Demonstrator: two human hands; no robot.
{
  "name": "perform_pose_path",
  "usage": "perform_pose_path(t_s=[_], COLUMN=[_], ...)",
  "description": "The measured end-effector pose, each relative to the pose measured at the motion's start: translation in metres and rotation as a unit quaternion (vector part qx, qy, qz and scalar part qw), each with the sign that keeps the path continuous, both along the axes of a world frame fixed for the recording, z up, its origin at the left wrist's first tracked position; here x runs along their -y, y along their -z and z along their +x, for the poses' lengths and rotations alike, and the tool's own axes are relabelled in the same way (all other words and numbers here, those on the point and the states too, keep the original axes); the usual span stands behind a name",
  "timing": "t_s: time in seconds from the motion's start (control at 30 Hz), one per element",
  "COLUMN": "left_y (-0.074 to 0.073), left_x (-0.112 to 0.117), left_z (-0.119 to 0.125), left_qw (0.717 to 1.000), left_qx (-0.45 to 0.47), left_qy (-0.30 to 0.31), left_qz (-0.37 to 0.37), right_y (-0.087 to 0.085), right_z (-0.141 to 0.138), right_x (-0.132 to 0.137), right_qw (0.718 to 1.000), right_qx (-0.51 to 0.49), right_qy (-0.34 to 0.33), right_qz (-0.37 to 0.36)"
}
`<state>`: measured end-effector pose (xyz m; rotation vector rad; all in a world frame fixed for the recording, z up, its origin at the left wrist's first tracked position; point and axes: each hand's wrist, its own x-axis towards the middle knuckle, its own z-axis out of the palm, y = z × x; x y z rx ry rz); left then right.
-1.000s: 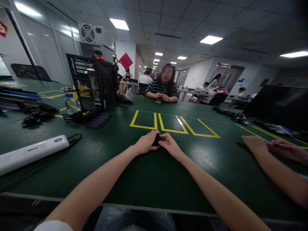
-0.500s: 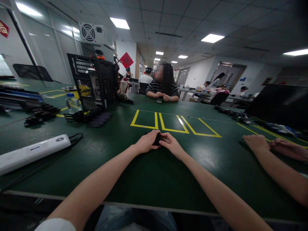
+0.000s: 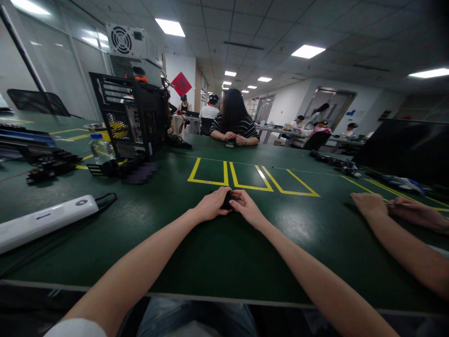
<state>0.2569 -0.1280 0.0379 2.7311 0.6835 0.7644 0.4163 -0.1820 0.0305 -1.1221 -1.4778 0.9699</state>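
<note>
A small black object (image 3: 227, 201), whose kind I cannot make out, is between my hands over the green table (image 3: 224, 262). My left hand (image 3: 212, 204) is closed around its left side, covering much of it. From the right, my right hand (image 3: 247, 208) has its bent thumb and fingers at the object's edge; whether they pinch a part of it is hidden. Just beyond my hands, yellow tape outlines (image 3: 249, 189) mark the tabletop.
At the left are an open computer case (image 3: 129, 117), a plastic bottle (image 3: 101, 149), and a white device (image 3: 49, 223) with a black cable. A co-worker (image 3: 235, 121) sits opposite. Another person's hands (image 3: 372, 205) work at the right, near a black panel (image 3: 403, 154).
The whole view has shifted slightly. My hands remain together at the black object, with my right fingers changing position a little against it.
</note>
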Motion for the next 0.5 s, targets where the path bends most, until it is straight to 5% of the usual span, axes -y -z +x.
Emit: perform_pose_path(t_s=[0.3,0.5], left_y=[0.0002,-0.0023], left_x=[0.0006,0.0022], left_z=[0.0001,-0.0004], left_qw=[1.0,1.0], left_qx=[0.004,0.0], left_qy=[-0.003,-0.001], left_qz=[-0.01,-0.012], right_y=[0.0018,0.0011], right_z=[0.0036,-0.0004], right_x=[0.001,0.0014], right_qw=[0.997,0.999], right_qx=[-0.033,-0.022], right_qy=[-0.066,-0.016], right_qz=[0.035,0.025])
